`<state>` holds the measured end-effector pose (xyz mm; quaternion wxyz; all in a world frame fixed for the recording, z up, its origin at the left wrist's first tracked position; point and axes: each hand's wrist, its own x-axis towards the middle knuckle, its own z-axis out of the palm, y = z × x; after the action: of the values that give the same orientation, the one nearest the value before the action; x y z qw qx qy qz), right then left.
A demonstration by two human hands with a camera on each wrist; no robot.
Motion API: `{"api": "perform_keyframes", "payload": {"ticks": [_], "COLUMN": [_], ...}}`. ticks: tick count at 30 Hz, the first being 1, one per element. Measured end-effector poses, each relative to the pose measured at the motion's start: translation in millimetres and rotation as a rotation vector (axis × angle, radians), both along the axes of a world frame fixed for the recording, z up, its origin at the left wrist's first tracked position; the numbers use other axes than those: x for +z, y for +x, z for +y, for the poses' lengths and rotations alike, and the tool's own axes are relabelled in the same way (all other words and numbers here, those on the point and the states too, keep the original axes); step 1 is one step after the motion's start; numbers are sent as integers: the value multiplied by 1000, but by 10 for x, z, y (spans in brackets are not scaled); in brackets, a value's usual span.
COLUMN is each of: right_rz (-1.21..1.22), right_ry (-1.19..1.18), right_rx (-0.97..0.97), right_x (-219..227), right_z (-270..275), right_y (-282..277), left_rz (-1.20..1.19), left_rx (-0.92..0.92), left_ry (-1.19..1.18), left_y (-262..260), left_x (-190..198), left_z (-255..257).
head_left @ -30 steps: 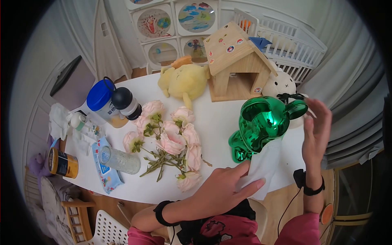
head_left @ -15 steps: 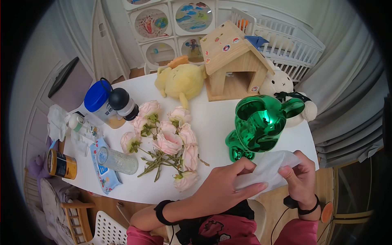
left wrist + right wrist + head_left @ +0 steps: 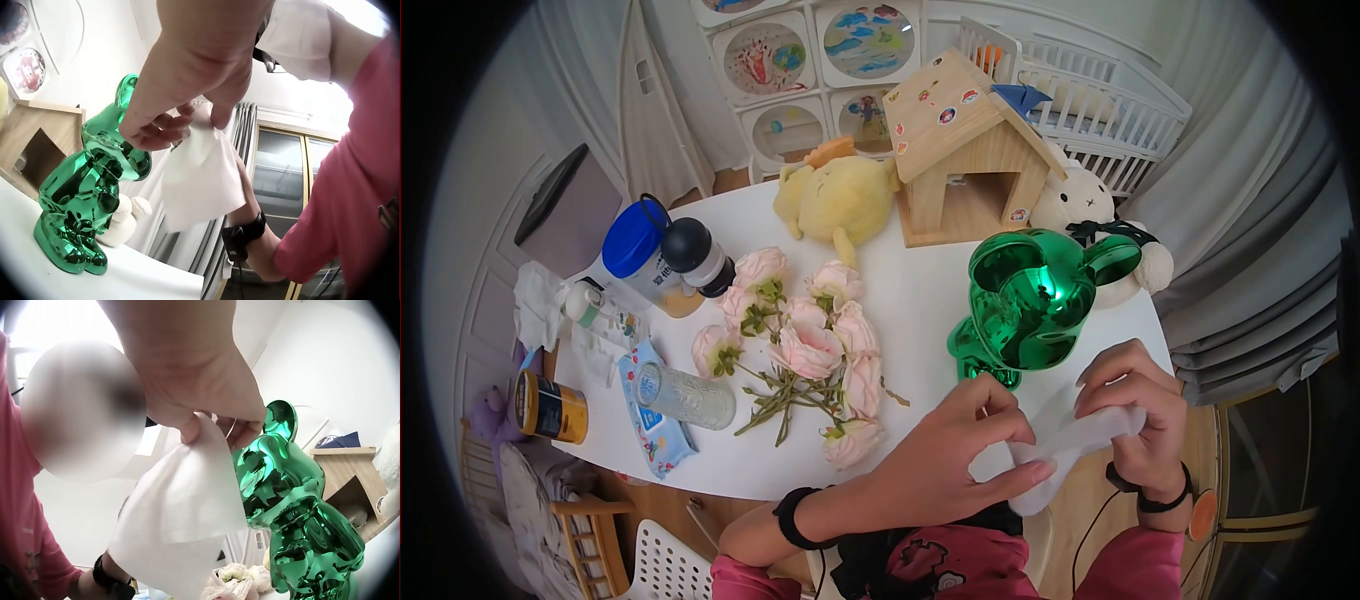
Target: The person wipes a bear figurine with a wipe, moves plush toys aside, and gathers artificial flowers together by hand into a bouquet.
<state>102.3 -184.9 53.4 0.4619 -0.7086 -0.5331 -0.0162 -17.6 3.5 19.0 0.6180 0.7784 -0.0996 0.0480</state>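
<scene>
Between both hands, close to the table's front edge, a thin white wipe (image 3: pixel 1055 462) is stretched and partly folded. My left hand (image 3: pixel 955 440) pinches one end of it between thumb and fingers. The right hand (image 3: pixel 1138 410) grips the other end with bent fingers. In the left wrist view the wipe (image 3: pixel 203 178) hangs down as a flat sheet from the fingers. It drapes wider from the thumb in the right wrist view. Just beyond the hands, a glossy green bear-shaped figure (image 3: pixel 1032 300) stands upright on the white table (image 3: pixel 930 340).
Pink roses (image 3: pixel 808 345) lie mid-table beside a glass vase (image 3: pixel 690 395) on its side and a wipes pack (image 3: pixel 655 425). Behind are a yellow plush (image 3: pixel 840 195), a wooden house (image 3: pixel 960 150) and a white plush (image 3: pixel 1075 200). A blue-lidded tub (image 3: pixel 635 245) stands left.
The right hand has come down from beside the green figure's ear and taken hold of the wipe. The wipe has been drawn lower, away from the figure, and bunched between the hands.
</scene>
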Motion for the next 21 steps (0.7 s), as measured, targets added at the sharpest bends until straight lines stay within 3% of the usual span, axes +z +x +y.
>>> {"api": "perform_keyframes", "payload": {"ticks": [2,5,7,9,11,13,17,19,21], "right_rz": [-34,14,125,67,9,-138,54,123,169], "right_ry": [42,92,134,121,107,61,243,237,171], "right_rx": [-14,-21,-74,-121,-169,-298,-372,-311,-429], "right_x": [12,16,7,43,108,209,397,568,753], "right_z": [-13,-75,-122,-151,-182,-179,-96,9,307], "right_y": [7,28,10,15,34,127,355,511,565], "left_rz": [-249,-379,-378,-378,-119,-153,-228,-266,-338], "left_rx": [123,149,142,136,216,299,526,590,720], "left_ry": [206,295,303,311,335,301,183,217,284], "left_y": [18,39,29,-18,-95,-103,-51,88,253], "left_x": [-3,103,129,188,309,357,518,607,717], "left_z": [21,107,169,227,262,301,326,374,406]}}
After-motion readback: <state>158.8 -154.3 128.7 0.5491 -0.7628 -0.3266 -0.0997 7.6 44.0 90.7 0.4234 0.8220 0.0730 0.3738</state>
